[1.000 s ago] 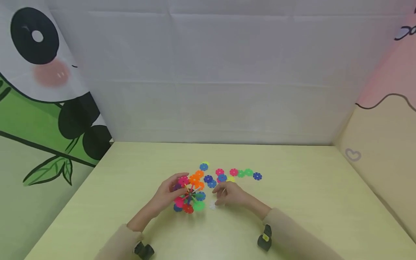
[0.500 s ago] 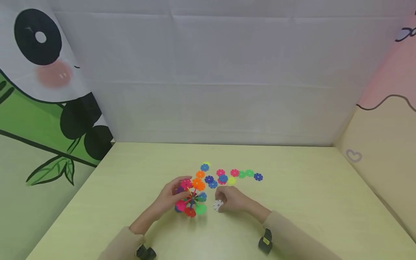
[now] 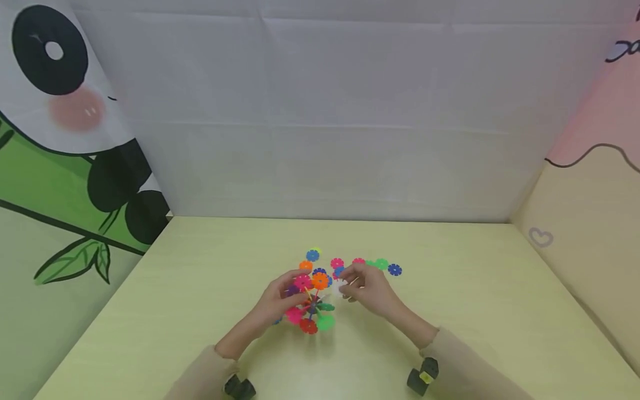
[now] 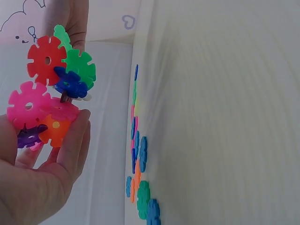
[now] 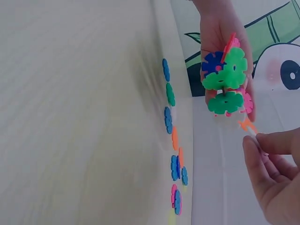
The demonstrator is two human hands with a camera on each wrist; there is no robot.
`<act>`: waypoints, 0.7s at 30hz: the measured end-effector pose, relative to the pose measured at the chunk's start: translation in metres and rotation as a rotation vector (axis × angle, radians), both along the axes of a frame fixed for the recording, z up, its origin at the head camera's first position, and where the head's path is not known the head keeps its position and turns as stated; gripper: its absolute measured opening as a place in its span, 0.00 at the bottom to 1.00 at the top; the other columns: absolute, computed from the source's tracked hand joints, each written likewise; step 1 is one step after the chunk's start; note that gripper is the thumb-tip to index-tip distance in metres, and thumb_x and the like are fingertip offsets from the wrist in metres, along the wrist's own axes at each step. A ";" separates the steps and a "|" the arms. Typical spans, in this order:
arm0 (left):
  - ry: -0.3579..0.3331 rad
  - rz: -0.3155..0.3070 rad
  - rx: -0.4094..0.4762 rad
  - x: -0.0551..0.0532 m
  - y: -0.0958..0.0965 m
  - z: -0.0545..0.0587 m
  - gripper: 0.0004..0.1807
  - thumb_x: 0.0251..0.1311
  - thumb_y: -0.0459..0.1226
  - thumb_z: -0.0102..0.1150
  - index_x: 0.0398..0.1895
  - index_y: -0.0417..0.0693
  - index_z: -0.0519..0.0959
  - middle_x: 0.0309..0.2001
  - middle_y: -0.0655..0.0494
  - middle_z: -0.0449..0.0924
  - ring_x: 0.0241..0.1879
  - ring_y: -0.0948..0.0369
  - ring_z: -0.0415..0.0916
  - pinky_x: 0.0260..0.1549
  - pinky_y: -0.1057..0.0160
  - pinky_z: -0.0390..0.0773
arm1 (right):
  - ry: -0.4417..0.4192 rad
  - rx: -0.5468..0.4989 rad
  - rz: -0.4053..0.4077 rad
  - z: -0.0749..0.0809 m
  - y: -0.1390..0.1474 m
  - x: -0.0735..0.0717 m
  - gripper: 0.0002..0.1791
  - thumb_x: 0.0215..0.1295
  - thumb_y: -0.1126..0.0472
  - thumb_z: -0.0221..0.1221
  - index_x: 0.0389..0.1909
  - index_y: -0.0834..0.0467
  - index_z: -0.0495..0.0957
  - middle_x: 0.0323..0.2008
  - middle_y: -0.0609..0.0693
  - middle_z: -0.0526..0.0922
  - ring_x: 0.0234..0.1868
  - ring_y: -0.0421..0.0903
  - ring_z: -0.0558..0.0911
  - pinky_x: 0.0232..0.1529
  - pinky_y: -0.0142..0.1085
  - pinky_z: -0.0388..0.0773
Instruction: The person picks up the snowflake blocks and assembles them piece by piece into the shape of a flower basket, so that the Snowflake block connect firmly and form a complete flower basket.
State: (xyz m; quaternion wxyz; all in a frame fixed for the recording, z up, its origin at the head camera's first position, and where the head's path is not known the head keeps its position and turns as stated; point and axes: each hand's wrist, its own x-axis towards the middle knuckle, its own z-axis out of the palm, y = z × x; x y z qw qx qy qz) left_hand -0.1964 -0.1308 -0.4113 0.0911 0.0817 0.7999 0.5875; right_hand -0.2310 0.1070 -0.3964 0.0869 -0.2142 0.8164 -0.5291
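My left hand (image 3: 278, 300) holds a cluster of joined snowflake discs (image 3: 308, 326) above the table. In the left wrist view, the cluster's pink (image 4: 29, 104), red (image 4: 46, 61), green, blue, purple and orange discs stick out at different angles. Between thumb and fingers, my right hand (image 3: 371, 290) pinches a white snowflake disc (image 3: 338, 287). From the right wrist camera the white disc (image 5: 252, 134) appears nearly edge-on, close to an orange disc of the cluster; whether they touch, I cannot tell.
Several loose snowflake discs lie behind my hands on the pale table (image 3: 475, 311), among them a blue disc (image 3: 395, 270), a green disc (image 3: 382, 264) and an orange disc (image 3: 305, 266). A white sheet (image 3: 345, 122) stands along the table's back edge.
My right hand has picked the white disc up off the table and brought it up and away from me, beside the cluster. The left hand has carried the cluster to the right.
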 end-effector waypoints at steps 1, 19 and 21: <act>0.000 -0.005 0.003 0.000 0.002 0.000 0.28 0.66 0.36 0.59 0.69 0.42 0.67 0.57 0.35 0.76 0.48 0.57 0.78 0.48 0.60 0.84 | 0.005 0.009 -0.010 0.000 -0.001 0.001 0.10 0.62 0.71 0.62 0.43 0.69 0.79 0.37 0.62 0.83 0.33 0.53 0.87 0.33 0.33 0.86; 0.052 -0.012 0.041 0.003 0.034 -0.002 0.25 0.72 0.37 0.50 0.69 0.39 0.64 0.56 0.37 0.77 0.53 0.50 0.79 0.54 0.62 0.82 | 0.194 -0.005 -0.148 -0.003 0.000 0.007 0.10 0.61 0.71 0.63 0.43 0.68 0.82 0.37 0.62 0.87 0.31 0.55 0.87 0.30 0.26 0.83; 0.042 -0.036 0.048 0.004 0.037 -0.003 0.25 0.74 0.38 0.48 0.71 0.42 0.61 0.59 0.38 0.75 0.55 0.48 0.78 0.55 0.59 0.82 | 0.213 -0.007 -0.157 -0.004 0.001 0.007 0.09 0.61 0.71 0.63 0.43 0.67 0.83 0.37 0.62 0.88 0.31 0.53 0.87 0.30 0.25 0.83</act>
